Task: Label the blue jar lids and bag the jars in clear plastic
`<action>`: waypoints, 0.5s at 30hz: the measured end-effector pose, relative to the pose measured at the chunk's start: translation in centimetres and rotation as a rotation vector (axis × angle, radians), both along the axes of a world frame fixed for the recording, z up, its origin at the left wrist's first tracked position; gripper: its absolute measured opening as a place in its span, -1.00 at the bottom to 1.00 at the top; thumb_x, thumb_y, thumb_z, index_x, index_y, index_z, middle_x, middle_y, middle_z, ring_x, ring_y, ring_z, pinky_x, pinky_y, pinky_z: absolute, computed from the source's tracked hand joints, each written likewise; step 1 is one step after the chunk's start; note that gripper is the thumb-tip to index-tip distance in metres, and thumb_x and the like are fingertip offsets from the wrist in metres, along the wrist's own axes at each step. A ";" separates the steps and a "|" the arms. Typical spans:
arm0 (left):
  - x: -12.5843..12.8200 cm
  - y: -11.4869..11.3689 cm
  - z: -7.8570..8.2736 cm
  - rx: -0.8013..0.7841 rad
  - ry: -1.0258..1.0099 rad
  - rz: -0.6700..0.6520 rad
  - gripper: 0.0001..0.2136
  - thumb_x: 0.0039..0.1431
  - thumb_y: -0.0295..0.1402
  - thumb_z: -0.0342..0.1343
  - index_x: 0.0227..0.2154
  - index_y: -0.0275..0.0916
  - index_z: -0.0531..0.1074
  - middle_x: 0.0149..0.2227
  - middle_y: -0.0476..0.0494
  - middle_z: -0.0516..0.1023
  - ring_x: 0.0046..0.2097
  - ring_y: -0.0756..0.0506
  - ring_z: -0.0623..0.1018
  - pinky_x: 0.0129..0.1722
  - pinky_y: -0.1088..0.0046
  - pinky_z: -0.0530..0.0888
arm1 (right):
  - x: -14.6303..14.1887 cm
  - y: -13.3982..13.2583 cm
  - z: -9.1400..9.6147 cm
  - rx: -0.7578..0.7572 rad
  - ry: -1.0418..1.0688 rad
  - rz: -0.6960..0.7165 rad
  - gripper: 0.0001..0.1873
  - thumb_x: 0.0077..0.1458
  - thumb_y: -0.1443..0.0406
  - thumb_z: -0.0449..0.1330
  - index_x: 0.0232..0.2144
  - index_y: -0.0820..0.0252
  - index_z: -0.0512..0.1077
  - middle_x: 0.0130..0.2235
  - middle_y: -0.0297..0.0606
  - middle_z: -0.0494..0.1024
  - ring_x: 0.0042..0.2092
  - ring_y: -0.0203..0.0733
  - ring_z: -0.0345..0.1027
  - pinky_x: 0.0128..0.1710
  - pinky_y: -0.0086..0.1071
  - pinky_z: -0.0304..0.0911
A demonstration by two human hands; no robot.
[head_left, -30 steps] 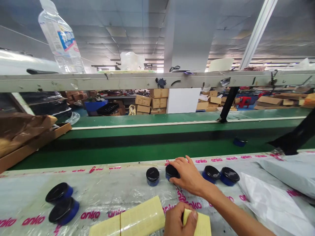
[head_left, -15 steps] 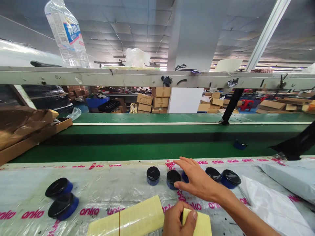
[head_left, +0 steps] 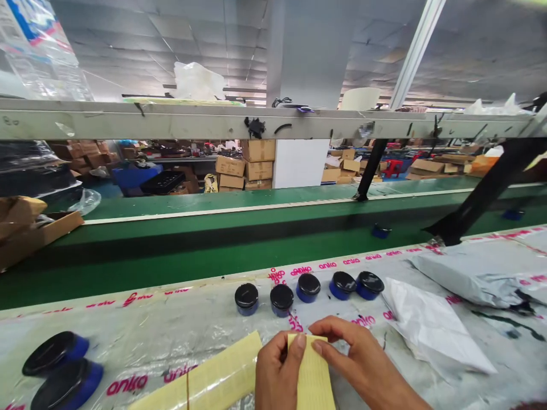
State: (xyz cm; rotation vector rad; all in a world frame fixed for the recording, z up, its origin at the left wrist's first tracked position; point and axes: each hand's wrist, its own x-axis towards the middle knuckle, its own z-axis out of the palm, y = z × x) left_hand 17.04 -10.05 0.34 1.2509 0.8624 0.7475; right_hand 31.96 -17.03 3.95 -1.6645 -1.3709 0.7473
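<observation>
A small stack of yellow paper sheets is pinched upright by my left hand, thumb in front. At the stack's upper right edge, my right hand has its thumb and fingertips closed on the paper. Just beyond my hands, several small round blue jars with black lids stand in a loose row, among them a jar straight ahead and a jar left of it. On the table left of my left hand lies a longer yellow bundle with a thin brown band around it.
Two more black-lidded jars stand at the near left. White plastic bags lie on the right of the plastic-covered table. Behind it runs a green conveyor belt carrying a jar. Black posts and an overhead rail cross beyond.
My right hand has drawn back from the jars to the yellow sheets, uncovering a jar in the row. The view has swung to the right.
</observation>
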 end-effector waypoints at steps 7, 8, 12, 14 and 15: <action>0.0 -0.2 0.1 0.120 0.094 0.037 -0.47 0.15 0.16 0.09 -0.50 -0.29 0.47 -0.51 -0.03 0.43 -0.38 -0.06 0.35 -0.41 0.49 0.26 | -0.6 0.3 0.2 0.000 0.037 0.003 -0.83 0.25 0.21 0.18 -0.30 0.05 0.57 -0.25 -0.35 0.63 -0.18 -0.12 0.46 -0.14 -0.31 0.30; 0.0 -0.2 0.0 0.134 0.105 0.037 -0.47 0.15 0.16 0.08 -0.53 -0.28 0.43 -0.52 -0.01 0.39 -0.39 -0.04 0.33 -0.42 0.50 0.24 | -0.7 0.3 0.2 -0.001 0.034 -0.001 -0.82 0.25 0.20 0.18 -0.31 0.05 0.58 -0.26 -0.36 0.63 -0.20 -0.13 0.47 -0.16 -0.32 0.30; -0.1 -0.4 -0.1 0.171 0.130 0.035 -0.48 0.17 0.16 0.07 -0.56 -0.26 0.36 -0.54 0.02 0.31 -0.41 -0.02 0.28 -0.42 0.50 0.21 | -0.8 0.1 0.0 0.024 0.006 -0.013 -0.81 0.26 0.17 0.18 -0.32 0.02 0.58 -0.28 -0.38 0.63 -0.22 -0.16 0.48 -0.18 -0.35 0.31; -0.1 -0.4 0.0 0.176 0.139 0.038 -0.48 0.18 0.15 0.06 -0.56 -0.25 0.37 -0.55 0.03 0.29 -0.42 -0.02 0.27 -0.43 0.49 0.20 | -0.8 0.0 -0.3 0.052 -0.026 -0.016 -0.81 0.27 0.17 0.19 -0.32 0.02 0.58 -0.28 -0.38 0.63 -0.22 -0.17 0.48 -0.18 -0.35 0.31; -0.1 -0.4 0.0 0.177 0.142 0.042 -0.49 0.18 0.14 0.06 -0.56 -0.25 0.36 -0.55 0.04 0.28 -0.42 -0.02 0.26 -0.43 0.49 0.20 | -0.8 -0.1 -0.4 0.063 -0.043 -0.021 -0.82 0.27 0.18 0.19 -0.33 0.03 0.57 -0.28 -0.38 0.62 -0.22 -0.17 0.48 -0.18 -0.36 0.31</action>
